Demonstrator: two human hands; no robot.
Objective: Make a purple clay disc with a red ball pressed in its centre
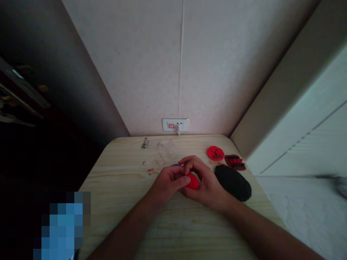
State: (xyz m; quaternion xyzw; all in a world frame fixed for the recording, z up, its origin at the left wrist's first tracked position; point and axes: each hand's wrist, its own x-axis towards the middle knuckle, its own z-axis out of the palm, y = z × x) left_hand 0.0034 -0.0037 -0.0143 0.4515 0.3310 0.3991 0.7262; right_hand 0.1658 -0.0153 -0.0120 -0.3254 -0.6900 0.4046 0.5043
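Note:
A red lump of modelling clay (pixel 193 182) is held between my two hands above the wooden table. My left hand (pixel 168 183) presses its thumb against the lump's near side, with the fingers curled behind. My right hand (pixel 208 183) wraps around the lump from the right, fingers bent over its top. Something purple (pixel 176 165) shows just beyond my left fingers, mostly hidden. To the right lie a large black oval of clay (pixel 233 182), a flat red disc with dark face-like marks (pixel 215 153), and a brownish-red slab with red and black pieces on it (pixel 235 162).
Crumpled clear plastic wrappers (pixel 159 155) lie on the table (pixel 119 180) at the back left. A wall socket (pixel 175 124) with a white plug sits just above the back edge. A pale cabinet (pixel 287 108) borders the right side. A pixelated blue patch (pixel 62 227) covers the lower left.

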